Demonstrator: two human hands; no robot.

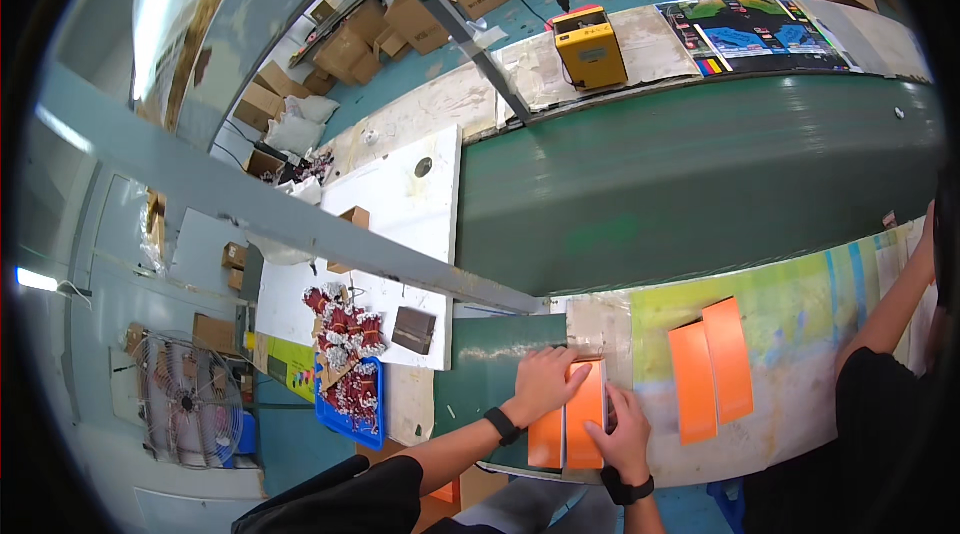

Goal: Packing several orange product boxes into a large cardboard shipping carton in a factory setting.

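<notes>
Two flat orange boxes with white edges lie side by side at the near edge of the worktable. My left hand (546, 381) is at the far end of the right-hand orange box (582, 424), its fingers closed over that end and its thumb on the top. My right hand (626, 436) grips the same box along its right side, thumb on the orange face and fingers at the white edge. Next to it on the left is the other orange box (546, 441), partly under my left wrist. Further right, two more orange boxes (693, 381) (729, 359) overlap slightly.
A green conveyor belt (690, 184) runs beyond the table. To the left, a blue tray (375, 404) holds dark red bundled cords, near a brown block (413, 330). A metal post (400, 264) crosses above. Another person's arm (895, 294) is at the right. A yellow machine (590, 52) stands beyond the belt.
</notes>
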